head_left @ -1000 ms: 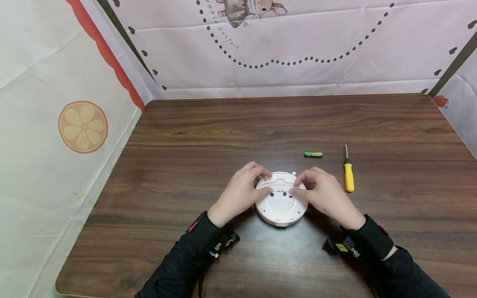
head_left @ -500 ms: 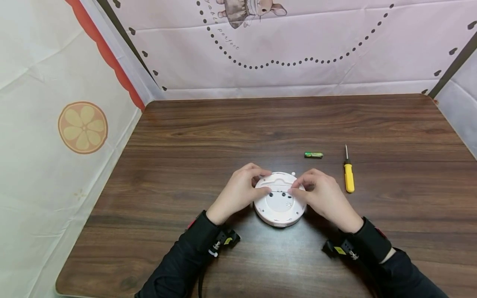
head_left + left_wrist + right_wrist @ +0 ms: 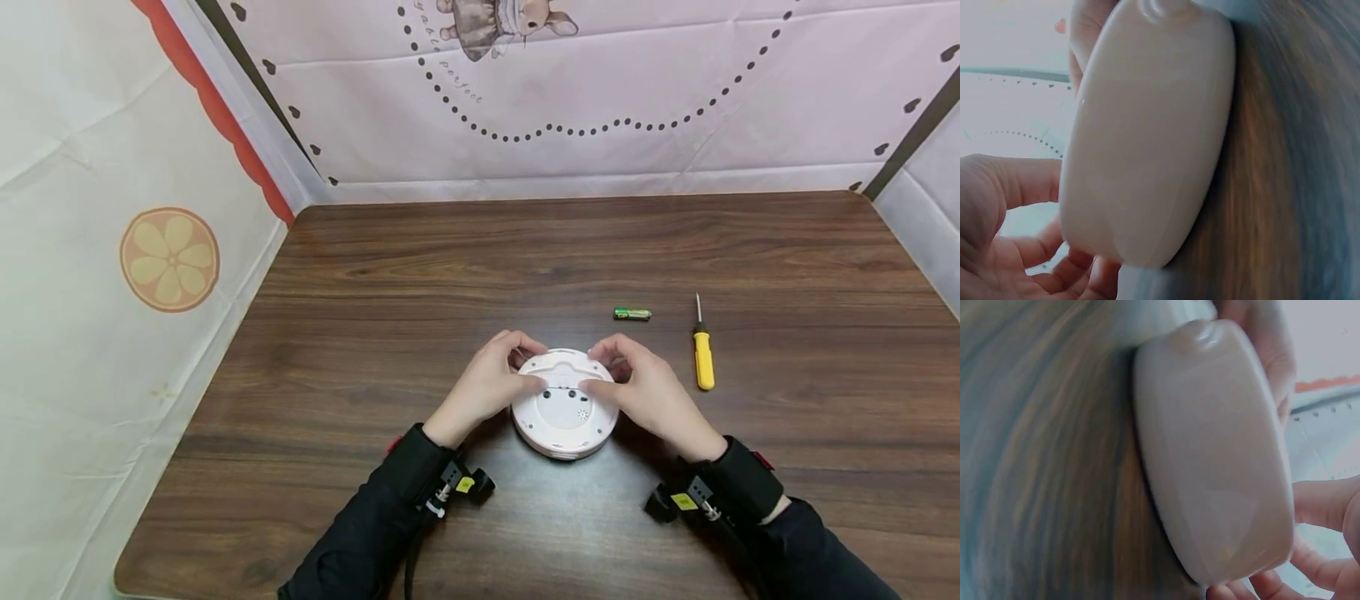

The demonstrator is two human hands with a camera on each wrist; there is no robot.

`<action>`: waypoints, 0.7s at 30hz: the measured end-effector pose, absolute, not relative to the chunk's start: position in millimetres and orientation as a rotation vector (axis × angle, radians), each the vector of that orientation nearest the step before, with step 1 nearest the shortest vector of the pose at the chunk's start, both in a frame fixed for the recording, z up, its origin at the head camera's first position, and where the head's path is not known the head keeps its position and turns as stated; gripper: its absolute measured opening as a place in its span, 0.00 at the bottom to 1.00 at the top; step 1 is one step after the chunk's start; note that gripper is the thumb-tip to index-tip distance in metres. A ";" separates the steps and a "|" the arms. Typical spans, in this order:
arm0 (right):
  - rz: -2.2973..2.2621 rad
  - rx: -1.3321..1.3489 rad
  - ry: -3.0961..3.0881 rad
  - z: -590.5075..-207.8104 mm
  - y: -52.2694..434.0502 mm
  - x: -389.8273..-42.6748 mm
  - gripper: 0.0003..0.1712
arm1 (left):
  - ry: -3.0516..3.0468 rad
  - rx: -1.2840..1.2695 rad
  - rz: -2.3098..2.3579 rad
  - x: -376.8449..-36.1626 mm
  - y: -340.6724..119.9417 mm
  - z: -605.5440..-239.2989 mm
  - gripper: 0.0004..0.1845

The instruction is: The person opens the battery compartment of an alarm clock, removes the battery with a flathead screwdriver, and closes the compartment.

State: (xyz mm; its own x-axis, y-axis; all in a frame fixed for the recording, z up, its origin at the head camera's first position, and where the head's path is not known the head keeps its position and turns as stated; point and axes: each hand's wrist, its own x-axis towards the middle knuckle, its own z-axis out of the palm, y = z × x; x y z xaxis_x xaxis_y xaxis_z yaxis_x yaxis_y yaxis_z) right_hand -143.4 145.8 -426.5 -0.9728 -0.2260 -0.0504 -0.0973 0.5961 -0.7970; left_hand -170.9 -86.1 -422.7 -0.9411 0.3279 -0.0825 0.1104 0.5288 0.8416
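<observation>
Head view, centre frame: your left hand and right hand grasp the white round device by its rim on the table. Rigid, light, smooth plastic, likely slippery; hold the rim.

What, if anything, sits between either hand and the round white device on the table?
Nothing visible does. The left hand and right hand both grip the round white device directly; the battery and screwdriver lie apart, farther back and right.

- Right hand: fingers have crept over the far rim of the white round device, hiding the small white nub.
- Left hand curled tighter at that rim.
</observation>
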 end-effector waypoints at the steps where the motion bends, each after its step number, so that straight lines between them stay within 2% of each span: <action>1: -1.345 -0.256 2.635 -427.4 146.1 -145.1 0.19 | 2.509 0.335 1.390 -171.8 -85.0 -423.9 0.18; 6: -1.375 -0.254 2.566 -432.0 145.6 -150.2 0.27 | 2.446 0.254 1.425 -174.4 -80.9 -426.3 0.19; 15: -1.352 -0.296 2.583 -432.4 144.9 -150.0 0.25 | 2.432 0.304 1.423 -173.7 -85.3 -426.2 0.18; 21: -1.356 -0.371 2.580 -430.9 147.4 -147.2 0.25 | 2.485 0.443 1.374 -173.2 -93.1 -425.7 0.18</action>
State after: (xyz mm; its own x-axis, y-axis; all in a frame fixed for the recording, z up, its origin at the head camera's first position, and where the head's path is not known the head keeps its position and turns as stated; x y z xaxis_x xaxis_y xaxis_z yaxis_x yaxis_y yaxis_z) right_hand -147.2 147.4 -430.9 -0.9479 -0.3126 -0.0620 -0.1262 0.5470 -0.8275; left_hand -173.2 -93.1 -425.7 -0.9176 0.3884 -0.0842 0.1352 0.5044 0.8528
